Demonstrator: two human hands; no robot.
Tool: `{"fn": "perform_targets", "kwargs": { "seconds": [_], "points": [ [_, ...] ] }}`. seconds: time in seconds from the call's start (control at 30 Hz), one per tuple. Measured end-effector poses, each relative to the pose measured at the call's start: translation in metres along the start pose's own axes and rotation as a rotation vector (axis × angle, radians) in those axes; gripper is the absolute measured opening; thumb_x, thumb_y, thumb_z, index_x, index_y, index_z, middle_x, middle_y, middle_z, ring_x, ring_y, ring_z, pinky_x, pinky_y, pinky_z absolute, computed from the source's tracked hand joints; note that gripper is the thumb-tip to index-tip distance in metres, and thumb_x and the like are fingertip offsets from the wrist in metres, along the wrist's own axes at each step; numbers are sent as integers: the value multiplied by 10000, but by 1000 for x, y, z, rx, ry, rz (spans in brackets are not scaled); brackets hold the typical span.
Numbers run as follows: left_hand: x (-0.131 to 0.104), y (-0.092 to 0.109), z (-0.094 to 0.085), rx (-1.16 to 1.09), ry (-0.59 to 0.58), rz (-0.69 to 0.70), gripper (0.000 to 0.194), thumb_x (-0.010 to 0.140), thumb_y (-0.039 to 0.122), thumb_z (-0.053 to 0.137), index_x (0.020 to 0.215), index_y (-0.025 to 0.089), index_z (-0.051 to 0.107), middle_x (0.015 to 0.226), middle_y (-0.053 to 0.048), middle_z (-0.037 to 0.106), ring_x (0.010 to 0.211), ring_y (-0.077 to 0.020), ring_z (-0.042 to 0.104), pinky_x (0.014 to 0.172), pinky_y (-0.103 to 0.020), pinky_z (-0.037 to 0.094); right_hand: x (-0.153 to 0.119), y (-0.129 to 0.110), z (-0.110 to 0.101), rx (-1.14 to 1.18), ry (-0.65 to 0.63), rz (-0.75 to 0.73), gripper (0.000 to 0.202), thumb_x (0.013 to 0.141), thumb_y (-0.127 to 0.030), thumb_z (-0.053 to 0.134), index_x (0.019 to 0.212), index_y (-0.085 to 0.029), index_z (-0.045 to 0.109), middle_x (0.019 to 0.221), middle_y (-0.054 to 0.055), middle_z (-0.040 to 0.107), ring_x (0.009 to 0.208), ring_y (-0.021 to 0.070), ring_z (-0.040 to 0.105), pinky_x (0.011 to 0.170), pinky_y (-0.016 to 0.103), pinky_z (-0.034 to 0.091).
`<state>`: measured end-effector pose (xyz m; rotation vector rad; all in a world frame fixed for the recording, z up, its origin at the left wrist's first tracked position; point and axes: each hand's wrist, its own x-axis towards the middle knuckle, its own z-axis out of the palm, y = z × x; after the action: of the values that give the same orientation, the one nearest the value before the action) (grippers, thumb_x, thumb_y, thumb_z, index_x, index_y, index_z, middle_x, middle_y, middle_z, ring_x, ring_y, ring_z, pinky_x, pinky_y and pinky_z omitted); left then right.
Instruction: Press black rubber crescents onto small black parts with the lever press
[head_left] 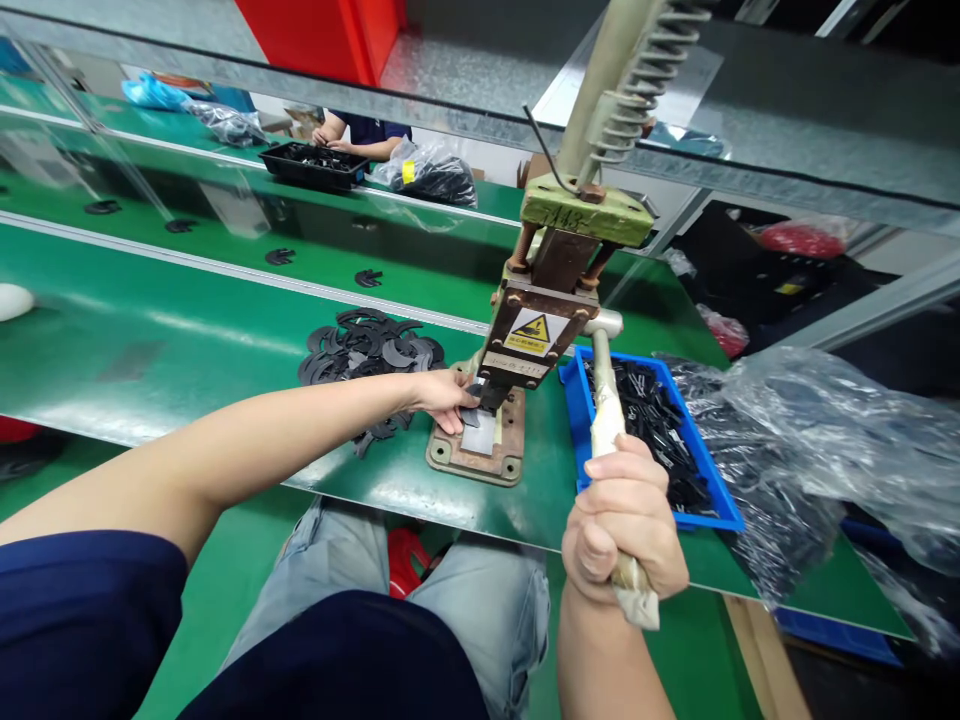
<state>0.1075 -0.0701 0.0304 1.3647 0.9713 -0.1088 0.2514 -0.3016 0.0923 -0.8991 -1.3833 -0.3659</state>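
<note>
In the head view, my left hand (444, 396) pinches a dark flat curved piece (470, 414) at the base of a green hand press (532, 330), just under its ram. The piece lies over a pale metal plate on the press base (442, 455); its far end is hidden by the ram. My right hand (626, 515) is wrapped round the taped lever (606, 400) of the press, which slants down toward me. Left of the press lies a heap of dark curved pieces (360, 350), partly behind my left forearm.
A blue bin (720, 505) of small black parts stands right of the press, beside clear plastic bags (840, 430). Beyond it runs a green belt (322, 270) with several dark pieces. Across it, a person's hands (330, 140) work over a black tray (315, 175). A metal shelf hangs overhead.
</note>
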Motion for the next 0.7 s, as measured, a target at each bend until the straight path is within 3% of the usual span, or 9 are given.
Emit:
{"fn": "perform_targets", "kwargs": {
  "seconds": [0.27, 0.37, 0.57, 0.7],
  "points": [
    [5, 8, -2, 74, 29, -67, 371, 929, 273, 742, 1233, 147, 570, 607, -31, 687, 480, -170, 699, 524, -216, 609, -2, 6, 5, 27, 66, -45, 381, 938, -338, 645, 618, -194, 495, 660, -36, 623, 775, 163, 678, 923, 579, 586],
    [4, 6, -1, 67, 1, -21, 346, 923, 315, 762, 1185, 174, 585, 607, -6, 671, 488, -150, 696, 526, -192, 596, 0, 5, 5, 22, 69, -27, 395, 944, -344, 636, 608, -197, 492, 647, -36, 615, 773, 171, 680, 924, 591, 584],
    [-13, 12, -3, 85, 180, 45, 313, 1020, 456, 578, 1073, 148, 592, 644, -17, 633, 479, -150, 667, 478, -209, 560, 3, 0, 2, 5, 13, -19, 336, 930, -341, 644, 646, -202, 529, 663, -38, 626, 788, 175, 692, 959, 611, 586],
    [-27, 26, 3, 53, 133, 94, 301, 1024, 410, 538, 1018, 118, 614, 748, -76, 686, 525, -164, 684, 494, -240, 569, 2, 1, 5, -3, 37, -14, 303, 919, -313, 634, 656, -205, 528, 652, -46, 611, 784, 165, 681, 971, 601, 582]
  ]
}}
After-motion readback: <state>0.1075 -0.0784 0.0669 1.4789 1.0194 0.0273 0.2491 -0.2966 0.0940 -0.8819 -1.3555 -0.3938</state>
